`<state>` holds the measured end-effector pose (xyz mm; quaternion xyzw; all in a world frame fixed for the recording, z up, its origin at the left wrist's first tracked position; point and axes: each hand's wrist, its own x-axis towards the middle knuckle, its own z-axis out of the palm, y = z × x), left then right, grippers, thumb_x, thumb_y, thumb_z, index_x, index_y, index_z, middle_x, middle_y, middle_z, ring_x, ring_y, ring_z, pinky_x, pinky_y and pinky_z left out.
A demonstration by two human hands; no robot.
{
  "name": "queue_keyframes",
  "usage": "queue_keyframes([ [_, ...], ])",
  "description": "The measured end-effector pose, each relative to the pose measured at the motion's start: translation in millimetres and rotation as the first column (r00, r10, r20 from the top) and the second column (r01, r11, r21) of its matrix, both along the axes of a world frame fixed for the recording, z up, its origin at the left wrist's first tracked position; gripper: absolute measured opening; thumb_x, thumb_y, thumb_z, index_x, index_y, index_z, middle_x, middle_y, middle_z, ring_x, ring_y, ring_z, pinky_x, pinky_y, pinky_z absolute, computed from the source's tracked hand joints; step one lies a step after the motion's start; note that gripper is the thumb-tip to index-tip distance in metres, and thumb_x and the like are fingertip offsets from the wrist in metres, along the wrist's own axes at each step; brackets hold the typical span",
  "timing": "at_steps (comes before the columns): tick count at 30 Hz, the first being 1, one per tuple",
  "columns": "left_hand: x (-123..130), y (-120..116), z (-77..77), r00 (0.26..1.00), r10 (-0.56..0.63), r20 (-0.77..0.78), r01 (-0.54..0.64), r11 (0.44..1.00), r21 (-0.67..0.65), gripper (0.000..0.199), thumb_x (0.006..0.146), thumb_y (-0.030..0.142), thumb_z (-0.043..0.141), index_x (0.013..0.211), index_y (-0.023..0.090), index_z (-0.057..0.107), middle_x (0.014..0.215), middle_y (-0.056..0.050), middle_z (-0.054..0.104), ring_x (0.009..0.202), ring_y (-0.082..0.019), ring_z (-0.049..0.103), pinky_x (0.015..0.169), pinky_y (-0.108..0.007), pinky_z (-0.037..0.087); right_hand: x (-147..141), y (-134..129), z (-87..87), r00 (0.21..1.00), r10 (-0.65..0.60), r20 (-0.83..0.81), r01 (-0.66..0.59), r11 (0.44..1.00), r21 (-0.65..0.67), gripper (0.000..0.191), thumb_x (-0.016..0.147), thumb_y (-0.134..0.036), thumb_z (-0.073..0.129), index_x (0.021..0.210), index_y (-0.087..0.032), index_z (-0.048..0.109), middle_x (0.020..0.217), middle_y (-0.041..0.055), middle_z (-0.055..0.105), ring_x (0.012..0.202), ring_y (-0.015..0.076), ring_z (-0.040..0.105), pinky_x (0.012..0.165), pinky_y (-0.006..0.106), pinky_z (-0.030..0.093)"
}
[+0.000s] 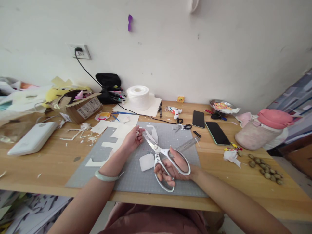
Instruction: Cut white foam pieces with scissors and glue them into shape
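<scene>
My right hand point(174, 169) grips a pair of large silver scissors point(158, 150) by the handles, thumb in one loop and fingers in the other. The blades are parted and point up-left toward my left hand point(134, 139). That hand is curled closed near the blade tips, over the grey cutting mat point(131, 180); what its fingers pinch is too small to make out. A white square pad point(147, 162) lies beside the scissors. Cut white paper point(107, 148) spreads to the left of my left hand, and a curved paper scrap point(153, 133) lies behind the blades.
A metal ruler point(186, 145) and small black scissors point(187, 126) lie at right, near two phones point(217, 133). A white roll point(138, 98) stands behind. At left are a cardboard box point(83, 109) and white power bank point(32, 138); at far right, a pink-lidded bottle point(258, 133).
</scene>
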<state>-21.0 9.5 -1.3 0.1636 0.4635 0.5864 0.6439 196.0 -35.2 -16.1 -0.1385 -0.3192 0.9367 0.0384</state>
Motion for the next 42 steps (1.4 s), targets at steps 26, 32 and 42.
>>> queue_keyframes([
  [26,-6.7,-0.5,7.6,0.945,-0.126,-0.302,0.095,0.989,-0.114,0.043,0.088,0.035,0.034,0.058,0.014,0.055,0.038,0.008,0.023,0.027,-0.005,0.016,0.025,-0.014,0.013,-0.3,6.0,-0.1,0.994,0.044,0.102,-0.035,0.995,-0.097,0.099,0.071,-0.078,-0.012,0.097,-0.007,0.053,0.059,0.0074,0.059,0.040,0.0113,0.048,0.034,0.021,0.030],
  [32,-8.4,0.2,4.5,0.940,-0.139,-0.312,0.112,0.989,-0.101,0.043,0.088,0.035,0.035,0.057,0.013,0.055,0.040,0.008,0.022,0.027,-0.005,0.017,0.026,-0.014,0.012,0.0,6.1,-2.1,0.994,0.034,0.107,-0.024,0.995,-0.092,0.101,0.071,-0.077,-0.012,0.095,-0.005,0.054,0.055,0.0059,0.055,0.037,0.0113,0.044,0.033,0.022,0.030],
  [42,-9.2,1.5,1.1,0.938,-0.136,-0.318,0.109,0.989,-0.100,0.041,0.087,0.037,0.037,0.058,0.014,0.053,0.040,0.008,0.024,0.028,-0.005,0.017,0.027,-0.015,0.012,0.1,5.7,-0.8,0.994,0.030,0.107,-0.020,0.996,-0.092,0.099,0.072,-0.079,-0.007,0.097,-0.006,0.054,0.053,0.0040,0.052,0.038,0.0104,0.040,0.033,0.021,0.030],
])
